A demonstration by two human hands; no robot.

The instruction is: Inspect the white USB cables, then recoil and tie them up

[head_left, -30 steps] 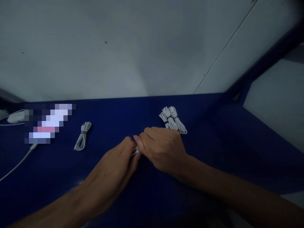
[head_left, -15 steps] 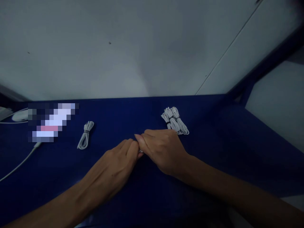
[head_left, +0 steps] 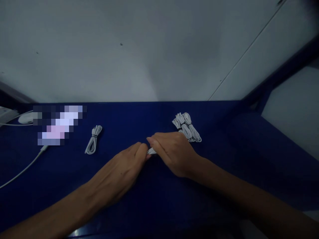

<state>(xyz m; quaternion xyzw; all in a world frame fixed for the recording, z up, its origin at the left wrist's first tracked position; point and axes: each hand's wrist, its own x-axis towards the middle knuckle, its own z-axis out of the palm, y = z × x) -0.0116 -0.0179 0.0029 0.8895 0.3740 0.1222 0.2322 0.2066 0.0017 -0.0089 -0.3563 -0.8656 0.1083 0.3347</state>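
Observation:
Both of my hands are closed on one white cable bundle [head_left: 151, 151], of which a short stretch shows in the gap between them. My left hand [head_left: 129, 159] grips it from the left, knuckles up. My right hand [head_left: 173, 151] wraps round the other part, its thumb pointing left; most of the bundle is hidden. Behind the right hand lies a small pile of white cables [head_left: 188, 127], coiled and bound with dark ties. Left of my left hand, a single coiled cable [head_left: 93, 140] with a dark tie rests by itself.
The blue tabletop [head_left: 134, 116] meets a pale wall [head_left: 139, 66] at the back. At the left lies a lit, blurred-out device [head_left: 61, 127] with a white cord [head_left: 27, 171] running to it. Beside it is a white rounded object [head_left: 25, 118].
My hands have drawn slightly apart, so more of the white cable bundle shows between them. The whole view has shifted a little, with the things on the table appearing further right.

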